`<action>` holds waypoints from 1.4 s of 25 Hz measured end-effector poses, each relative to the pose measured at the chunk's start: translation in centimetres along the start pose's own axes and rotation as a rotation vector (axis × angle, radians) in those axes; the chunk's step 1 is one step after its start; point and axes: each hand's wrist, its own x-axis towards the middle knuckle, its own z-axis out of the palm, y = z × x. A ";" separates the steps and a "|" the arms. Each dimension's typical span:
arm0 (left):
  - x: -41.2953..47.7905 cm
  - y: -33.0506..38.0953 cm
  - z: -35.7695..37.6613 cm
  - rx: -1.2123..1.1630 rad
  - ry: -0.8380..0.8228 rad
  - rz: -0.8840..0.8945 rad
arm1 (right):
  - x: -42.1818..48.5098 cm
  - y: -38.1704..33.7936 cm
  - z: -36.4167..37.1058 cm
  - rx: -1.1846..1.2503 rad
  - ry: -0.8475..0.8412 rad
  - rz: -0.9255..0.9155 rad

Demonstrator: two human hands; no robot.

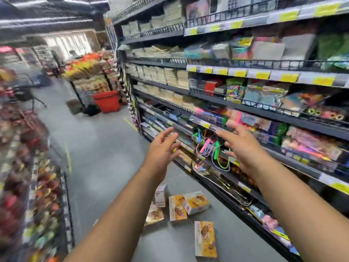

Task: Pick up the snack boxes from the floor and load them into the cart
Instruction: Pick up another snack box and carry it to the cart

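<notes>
Above the snack boxes (190, 207), left hand (162, 150) and right hand (243, 148) reach forward, fingers spread.

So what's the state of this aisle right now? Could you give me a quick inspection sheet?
Surface: grey floor, painted yellow lines.
Job's things: five snack boxes scattered on the floor beside the right shelving; one lies apart, nearer the camera. No cart clearly seen.
Clutter: red bin down the aisle.
Grippers: left hand and right hand both open, empty, raised above the boxes.
Cables: coloured cords hang on the right shelving.
Surroundings: stocked shelves both sides; picture blurred.
</notes>
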 end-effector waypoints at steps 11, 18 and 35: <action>5.3 1.2 -16.2 -0.029 0.527 0.052 | 14.4 0.4 19.8 -0.004 -0.433 0.021; 12.8 0.4 -30.1 -0.022 0.620 0.015 | 19.2 3.6 37.3 -0.048 -0.533 0.041; 39.4 -12.9 -33.1 0.099 0.347 -0.109 | 38.4 17.4 43.5 -0.032 -0.174 0.155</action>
